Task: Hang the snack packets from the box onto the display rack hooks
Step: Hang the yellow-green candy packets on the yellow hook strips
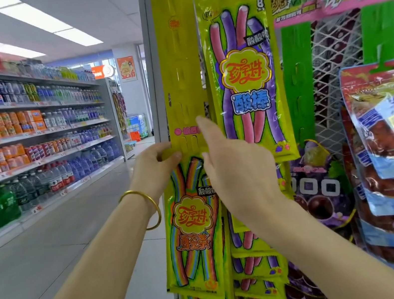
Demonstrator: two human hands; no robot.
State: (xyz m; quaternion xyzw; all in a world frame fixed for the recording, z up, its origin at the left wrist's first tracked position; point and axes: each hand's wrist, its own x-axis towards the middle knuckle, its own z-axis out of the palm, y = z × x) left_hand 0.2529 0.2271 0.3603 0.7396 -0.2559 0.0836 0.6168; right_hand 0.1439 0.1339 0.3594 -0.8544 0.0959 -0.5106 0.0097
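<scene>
Left hand (155, 164) pinches the top of the rainbow packet (194, 231) hanging below.

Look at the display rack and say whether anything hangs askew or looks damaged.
Only the rainbow packet looks askew: its lower end lies left of the yellow strip while the left hand pinches its top. Nothing looks torn or spilled.

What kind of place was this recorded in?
Probably a convenience store or small supermarket: drink shelves line the aisle, and purple candy packets hang on a display rack, where the left hand holds a rainbow candy packet.
</scene>
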